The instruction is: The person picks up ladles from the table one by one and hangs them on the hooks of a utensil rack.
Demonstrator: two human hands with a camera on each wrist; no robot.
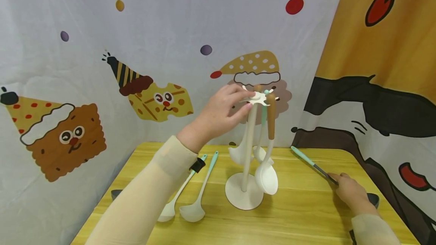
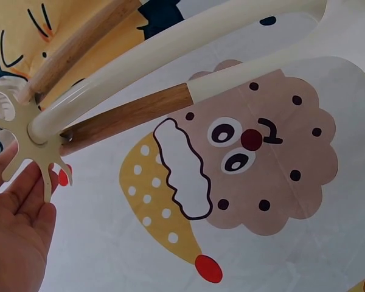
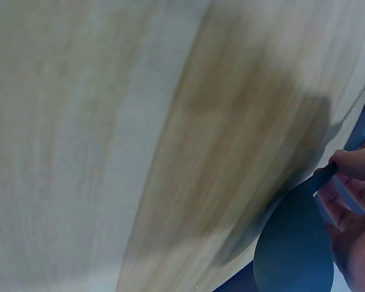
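A white utensil stand (image 1: 250,143) with a round base rises from the table. My left hand (image 1: 226,107) pinches its hooked top (image 2: 33,137), thumb below and fingers above. From the hooks hang a white ladle (image 1: 267,179) with a wooden handle, a white utensil (image 1: 240,152) behind the post, and one with a mint handle (image 1: 263,115). At the table's right side, my right hand (image 1: 352,192) pinches a dark cooking spoon by its shaft near the head (image 3: 295,243); its mint handle (image 1: 302,156) points away from me. My palm hides part of it.
Two white ladles (image 1: 193,211) with mint handles lie left of the stand. A dark utensil head (image 1: 116,194) shows at the left table edge, partly behind my left arm. A printed cloth (image 1: 163,29) hangs behind the wooden table (image 1: 299,218).
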